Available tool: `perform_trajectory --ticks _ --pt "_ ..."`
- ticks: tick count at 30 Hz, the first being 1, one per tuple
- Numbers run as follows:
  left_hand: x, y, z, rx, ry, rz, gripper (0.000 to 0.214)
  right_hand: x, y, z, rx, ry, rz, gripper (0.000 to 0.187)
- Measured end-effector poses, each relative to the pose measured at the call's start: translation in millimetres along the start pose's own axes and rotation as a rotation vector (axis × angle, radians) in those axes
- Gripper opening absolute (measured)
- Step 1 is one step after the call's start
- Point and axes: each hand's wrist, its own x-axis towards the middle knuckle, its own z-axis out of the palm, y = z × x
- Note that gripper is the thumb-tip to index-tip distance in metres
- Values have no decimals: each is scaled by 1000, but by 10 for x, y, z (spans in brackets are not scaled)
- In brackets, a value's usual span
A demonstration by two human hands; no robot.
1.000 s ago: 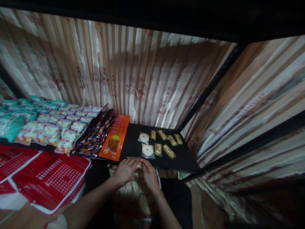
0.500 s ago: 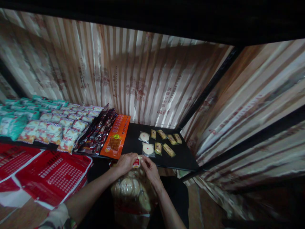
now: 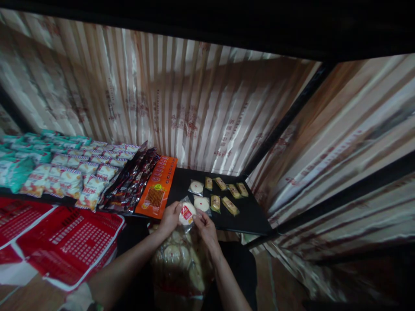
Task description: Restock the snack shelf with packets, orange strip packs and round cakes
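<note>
Between my two hands is a round white cracker packet [image 3: 187,213] in clear film with a red label. My left hand [image 3: 171,219] pinches its left edge, and my right hand [image 3: 205,230] pinches the right edge. Just below my hands, a large clear bag [image 3: 177,259] full of similar round pale packets rests on my lap. Beyond my fingers, two round white packets [image 3: 202,204] lie one behind the other on the black shelf [image 3: 227,221]. Several small yellow wrapped bars [image 3: 229,205] lie to their right.
Left along the shelf are an orange snack pouch [image 3: 156,190], dark shiny pouches [image 3: 132,181], white snack bags [image 3: 69,181] and teal bags [image 3: 24,170]. Red plastic baskets [image 3: 69,242] stand at lower left. Dark posts [image 3: 288,110] and patterned sheeting [image 3: 194,99] enclose the shelf.
The round packet has risen a little out from the bag's mouth and now faces me with its label in full view. My hands have spread slightly apart along its edges.
</note>
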Motion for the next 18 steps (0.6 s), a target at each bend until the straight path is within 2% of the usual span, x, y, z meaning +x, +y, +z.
perform_trajectory --ticks 4,9,12,16,18 --pt "-41 -1 105 -304 109 -116 33 55 28 71 109 92 34 61" --pt "-99 12 196 -500 217 -169 28 92 23 173 191 133 90 48" --pt "-100 19 273 -633 258 -198 26 89 28 239 232 98 121 41" --pt "-71 2 364 -753 357 -243 29 90 42 312 327 111 140 42" --pt "-47 -26 373 -763 360 -250 32 113 34 321 342 133 145 44"
